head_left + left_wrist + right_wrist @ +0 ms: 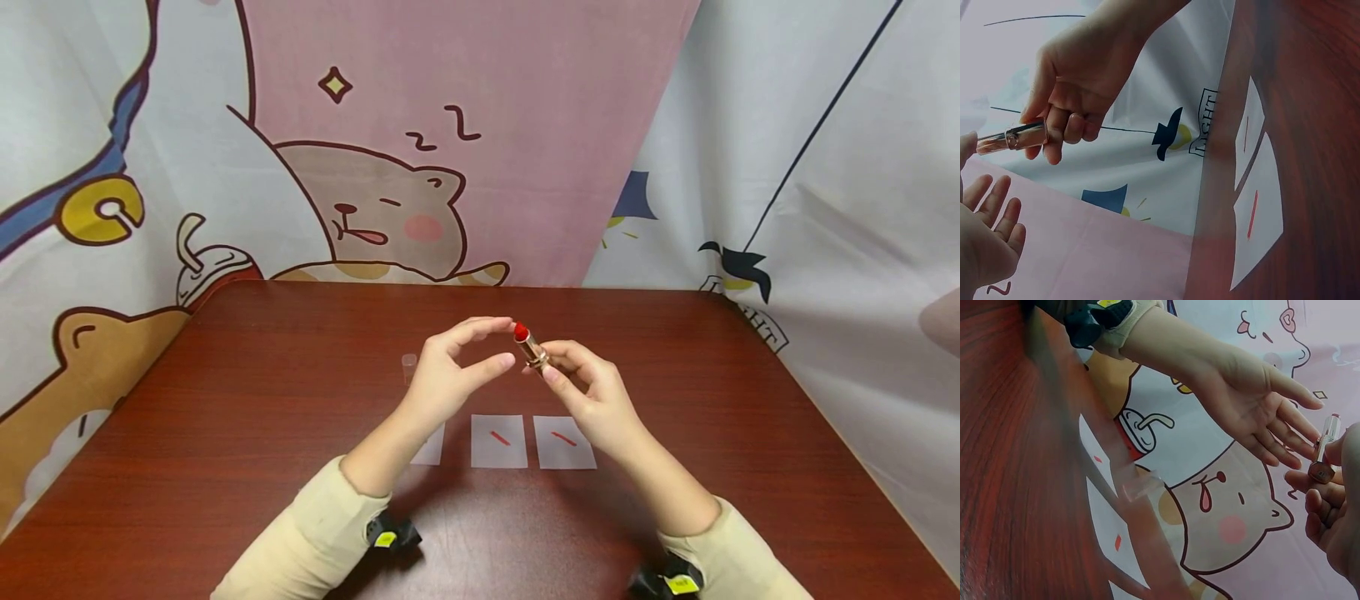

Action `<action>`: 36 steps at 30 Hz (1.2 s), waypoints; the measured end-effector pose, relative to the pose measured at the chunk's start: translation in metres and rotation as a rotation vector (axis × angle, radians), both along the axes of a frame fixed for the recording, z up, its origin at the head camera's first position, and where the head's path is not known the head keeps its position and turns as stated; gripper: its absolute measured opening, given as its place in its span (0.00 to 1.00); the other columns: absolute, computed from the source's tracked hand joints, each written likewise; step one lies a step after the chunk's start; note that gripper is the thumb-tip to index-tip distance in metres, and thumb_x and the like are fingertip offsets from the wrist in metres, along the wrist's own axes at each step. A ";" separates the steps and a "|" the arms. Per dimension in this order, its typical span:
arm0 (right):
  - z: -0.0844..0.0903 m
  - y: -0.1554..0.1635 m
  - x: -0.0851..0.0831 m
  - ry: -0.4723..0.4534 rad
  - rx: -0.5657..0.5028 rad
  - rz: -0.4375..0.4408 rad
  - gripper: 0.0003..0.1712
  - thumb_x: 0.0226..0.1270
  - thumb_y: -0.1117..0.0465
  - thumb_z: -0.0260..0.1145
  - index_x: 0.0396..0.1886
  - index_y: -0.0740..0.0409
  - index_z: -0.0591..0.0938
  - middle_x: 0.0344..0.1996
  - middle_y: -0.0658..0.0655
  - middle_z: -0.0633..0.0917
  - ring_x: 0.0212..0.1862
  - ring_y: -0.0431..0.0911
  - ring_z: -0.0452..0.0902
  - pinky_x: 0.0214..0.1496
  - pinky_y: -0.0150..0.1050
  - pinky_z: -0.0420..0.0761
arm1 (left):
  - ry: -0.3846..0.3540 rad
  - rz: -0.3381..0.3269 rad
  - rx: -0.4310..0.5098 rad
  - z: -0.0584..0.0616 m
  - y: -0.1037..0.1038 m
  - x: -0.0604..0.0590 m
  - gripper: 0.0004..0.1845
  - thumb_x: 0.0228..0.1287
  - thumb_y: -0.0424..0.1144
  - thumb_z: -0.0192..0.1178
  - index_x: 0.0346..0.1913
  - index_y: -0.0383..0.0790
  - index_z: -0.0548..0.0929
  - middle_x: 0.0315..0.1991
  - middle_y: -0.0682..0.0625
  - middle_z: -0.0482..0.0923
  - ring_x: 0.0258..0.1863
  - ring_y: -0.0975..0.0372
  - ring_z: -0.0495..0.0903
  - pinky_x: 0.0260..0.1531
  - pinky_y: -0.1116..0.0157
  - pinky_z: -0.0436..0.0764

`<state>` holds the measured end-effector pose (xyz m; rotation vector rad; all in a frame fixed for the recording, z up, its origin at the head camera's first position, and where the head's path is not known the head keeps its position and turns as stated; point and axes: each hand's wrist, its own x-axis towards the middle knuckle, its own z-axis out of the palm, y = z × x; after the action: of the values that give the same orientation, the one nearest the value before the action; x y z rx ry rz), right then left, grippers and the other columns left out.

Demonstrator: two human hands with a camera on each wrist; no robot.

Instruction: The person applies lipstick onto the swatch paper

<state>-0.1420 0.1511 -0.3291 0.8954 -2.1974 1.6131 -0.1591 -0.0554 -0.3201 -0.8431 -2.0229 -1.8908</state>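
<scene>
Lipstick, one, in right fingers; left fingers wide; three papers beneath

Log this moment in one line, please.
right hand: holds lipstick | left hand: near its red tip | red-marked white cards: on table

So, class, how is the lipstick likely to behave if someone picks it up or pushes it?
The lipstick may feel slippery, since its gold case looks smooth and shiny. Its red tip is bare, so it would probably smear or dent if pushed. Stood on end, it might tip easily, being long and slim.
</scene>
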 end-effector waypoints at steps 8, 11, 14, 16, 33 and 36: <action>-0.004 -0.006 0.001 -0.009 0.004 0.017 0.12 0.67 0.75 0.58 0.48 0.64 0.79 0.37 0.54 0.86 0.43 0.43 0.82 0.44 0.34 0.78 | -0.028 -0.012 -0.013 0.000 0.002 0.003 0.18 0.57 0.31 0.68 0.52 0.35 0.83 0.49 0.51 0.82 0.54 0.62 0.76 0.59 0.55 0.68; -0.006 -0.006 0.002 -0.017 0.004 0.025 0.12 0.67 0.75 0.58 0.48 0.64 0.79 0.36 0.55 0.86 0.43 0.44 0.82 0.45 0.34 0.78 | -0.027 -0.025 -0.009 -0.001 0.004 0.004 0.17 0.57 0.31 0.68 0.50 0.35 0.84 0.48 0.50 0.82 0.54 0.62 0.76 0.59 0.58 0.68; -0.008 -0.007 0.003 -0.021 0.001 0.036 0.12 0.67 0.75 0.58 0.48 0.64 0.79 0.36 0.57 0.86 0.43 0.44 0.82 0.45 0.34 0.79 | -0.028 -0.033 0.007 -0.002 0.005 0.005 0.15 0.57 0.30 0.68 0.49 0.35 0.85 0.47 0.50 0.83 0.52 0.61 0.77 0.58 0.58 0.68; -0.009 -0.007 0.003 -0.021 0.001 0.043 0.12 0.67 0.75 0.58 0.48 0.65 0.79 0.36 0.58 0.86 0.43 0.44 0.82 0.46 0.34 0.79 | -0.028 -0.035 0.020 -0.003 0.006 0.005 0.14 0.57 0.30 0.68 0.47 0.35 0.85 0.46 0.49 0.83 0.51 0.61 0.77 0.58 0.58 0.68; -0.013 -0.009 0.004 -0.006 -0.012 0.070 0.12 0.67 0.76 0.57 0.49 0.67 0.78 0.36 0.66 0.85 0.43 0.43 0.82 0.46 0.34 0.79 | -0.038 -0.011 0.071 -0.006 0.009 0.007 0.09 0.54 0.27 0.69 0.40 0.31 0.87 0.40 0.44 0.83 0.46 0.58 0.79 0.54 0.58 0.71; -0.013 -0.009 0.004 -0.005 -0.018 0.073 0.12 0.66 0.77 0.57 0.48 0.68 0.78 0.36 0.67 0.85 0.43 0.43 0.83 0.45 0.34 0.80 | -0.044 0.000 0.071 -0.006 0.010 0.008 0.09 0.54 0.27 0.69 0.40 0.31 0.87 0.40 0.44 0.83 0.46 0.58 0.79 0.55 0.58 0.70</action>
<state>-0.1378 0.1420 -0.3425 0.9784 -2.1734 1.6673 -0.1515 -0.0457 -0.3259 -0.7901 -1.9674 -1.9856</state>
